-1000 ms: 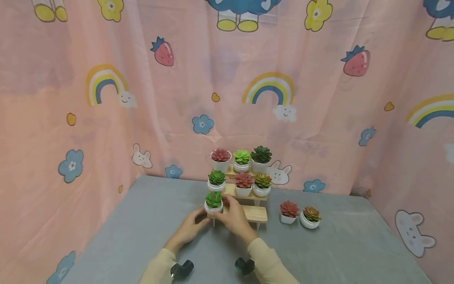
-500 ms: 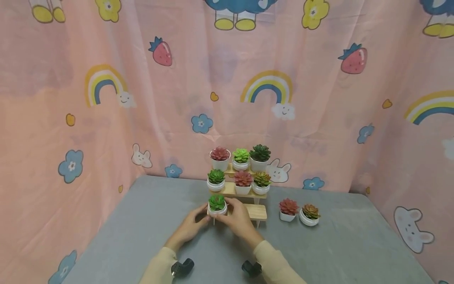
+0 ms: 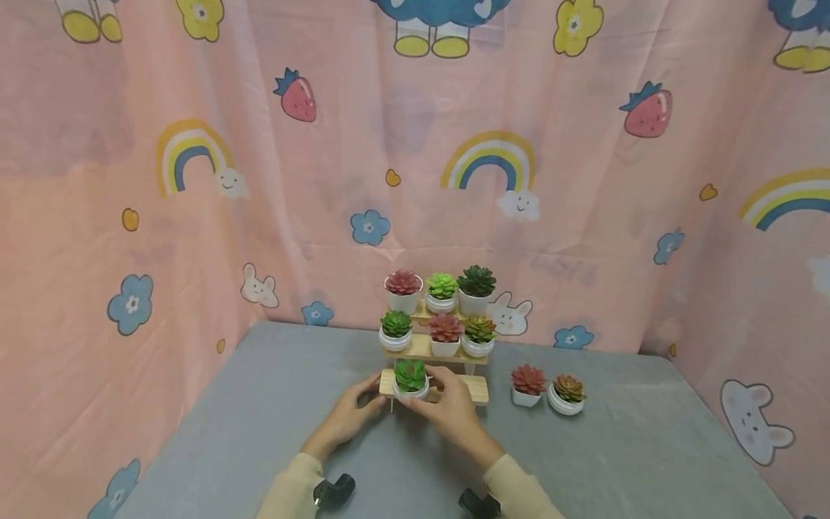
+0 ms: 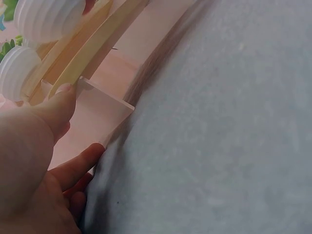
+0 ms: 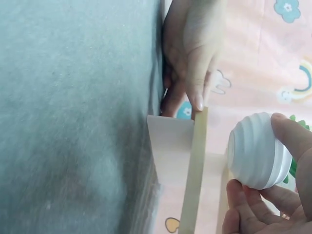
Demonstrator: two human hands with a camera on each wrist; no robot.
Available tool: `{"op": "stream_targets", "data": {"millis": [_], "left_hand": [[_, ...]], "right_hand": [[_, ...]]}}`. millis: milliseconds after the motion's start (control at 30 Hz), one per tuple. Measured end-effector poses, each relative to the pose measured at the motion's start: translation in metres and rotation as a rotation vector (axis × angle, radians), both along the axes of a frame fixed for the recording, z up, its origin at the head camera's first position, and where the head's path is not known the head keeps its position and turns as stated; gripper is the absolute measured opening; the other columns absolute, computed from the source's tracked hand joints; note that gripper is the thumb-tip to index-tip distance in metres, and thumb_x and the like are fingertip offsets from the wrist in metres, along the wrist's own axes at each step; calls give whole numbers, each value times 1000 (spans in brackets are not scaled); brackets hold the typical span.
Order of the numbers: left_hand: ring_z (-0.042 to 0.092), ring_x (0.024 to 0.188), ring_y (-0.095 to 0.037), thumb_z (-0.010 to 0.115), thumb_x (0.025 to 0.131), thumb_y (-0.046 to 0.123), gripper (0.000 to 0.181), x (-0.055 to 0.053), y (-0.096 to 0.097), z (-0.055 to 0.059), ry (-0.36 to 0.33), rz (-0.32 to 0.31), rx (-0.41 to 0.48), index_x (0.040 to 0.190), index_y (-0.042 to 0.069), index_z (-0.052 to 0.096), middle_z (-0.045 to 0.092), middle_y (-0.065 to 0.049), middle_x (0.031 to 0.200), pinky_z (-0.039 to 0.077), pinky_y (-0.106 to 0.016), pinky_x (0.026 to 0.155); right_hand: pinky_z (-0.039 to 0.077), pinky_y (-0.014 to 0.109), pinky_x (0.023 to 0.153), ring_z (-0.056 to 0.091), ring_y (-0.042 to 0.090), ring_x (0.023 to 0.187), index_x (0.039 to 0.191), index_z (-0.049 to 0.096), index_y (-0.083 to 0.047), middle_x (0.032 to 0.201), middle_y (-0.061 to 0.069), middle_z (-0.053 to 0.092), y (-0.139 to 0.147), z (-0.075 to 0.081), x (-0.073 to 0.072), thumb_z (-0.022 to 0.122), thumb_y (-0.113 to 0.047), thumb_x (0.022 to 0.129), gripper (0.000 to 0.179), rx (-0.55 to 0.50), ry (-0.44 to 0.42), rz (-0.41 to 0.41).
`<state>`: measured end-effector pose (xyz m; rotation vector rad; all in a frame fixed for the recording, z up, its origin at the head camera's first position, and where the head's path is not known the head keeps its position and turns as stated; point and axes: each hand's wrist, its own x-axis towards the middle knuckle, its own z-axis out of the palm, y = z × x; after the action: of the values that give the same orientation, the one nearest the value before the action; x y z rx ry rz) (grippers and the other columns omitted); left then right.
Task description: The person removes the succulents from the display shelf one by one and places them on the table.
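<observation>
My right hand [image 3: 450, 404] holds a green succulent in a ribbed white pot [image 3: 411, 380]; in the right wrist view, thumb and fingers pinch the pot [image 5: 258, 151]. Its base hangs a little above the bottom step of a wooden tiered stand [image 3: 476, 389]. At that step's left end, my left hand [image 3: 350, 414] grips the stand. The left wrist view shows the left thumb [image 4: 63, 97] on the wood's end and a finger by the white leg panel [image 4: 95, 114]. The other left fingers are partly hidden.
Several potted succulents fill the stand's upper steps, including a red one [image 3: 403, 283] and a dark green one [image 3: 477, 282]. Right of the stand, a red succulent [image 3: 528, 382] and an orange-brown one [image 3: 567, 395] stand on the grey table [image 3: 635, 432]. A pink curtain [image 3: 415, 216] hangs behind.
My right hand has carried the green succulent rightward along the bottom step, away from its left end. My left hand stays in about the same place at the stand's end.
</observation>
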<state>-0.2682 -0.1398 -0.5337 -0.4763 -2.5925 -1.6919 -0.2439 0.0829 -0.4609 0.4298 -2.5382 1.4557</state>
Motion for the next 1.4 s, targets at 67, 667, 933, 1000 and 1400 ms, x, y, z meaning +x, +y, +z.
{"op": "stream_targets", "data": {"millis": [67,667,933,1000,1400], "left_hand": [[47,141,-41,64,100,29,61,0,0,1,2,6,-5,153,8,44,64,-16,136,27,-64,121],[42,144,-44,64,100,27,59,0,2,6,-21,32,-21,153,11,45,61,-19,140,22,-69,120],[40,145,-45,63,100,30,58,-1,1,1,-27,23,-30,153,13,45,61,-19,140,20,-71,120],[40,145,-45,63,100,30,58,-1,1,0,-24,23,-31,153,14,45,61,-19,140,20,-71,120],[38,147,-45,62,100,30,58,0,1,1,-47,38,-33,154,15,45,59,-18,142,19,-71,120]], "right_hand": [[60,45,88,66,22,100,126,68,-2,117,11,70,5,1,4,89,-23,77,58,18,10,-5],[57,29,82,64,16,96,121,71,-3,114,11,70,51,22,27,90,-12,73,52,-15,60,-51],[53,29,83,64,17,99,123,69,-2,117,13,72,82,26,30,90,-14,75,53,37,101,-139],[52,29,83,64,17,101,125,69,-3,118,13,72,89,27,30,89,-16,77,54,43,88,-159],[55,26,79,65,14,93,132,63,2,115,16,72,120,32,25,85,-17,83,57,80,100,-211]]}}
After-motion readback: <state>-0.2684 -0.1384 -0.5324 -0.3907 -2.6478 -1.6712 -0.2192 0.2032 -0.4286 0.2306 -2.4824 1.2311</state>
